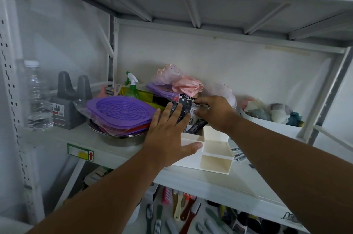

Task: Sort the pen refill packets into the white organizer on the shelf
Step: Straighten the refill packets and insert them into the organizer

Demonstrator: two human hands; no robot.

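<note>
Packets (188,114) stand in the white organizer (215,165); my right hand (214,113) pinches one, my left hand (168,138) lies flat, fingers straight, against them.

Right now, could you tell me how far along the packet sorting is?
Done: black-and-white refill packets stand in the white plastic organizer. In hand: right hand grips them, left hand steadies. Left: loose packets lie right of it; front compartments look empty.

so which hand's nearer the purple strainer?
Left. The left hand lies just right of the purple strainer; the right hand sits farther right, gripping the refill packets.
</note>
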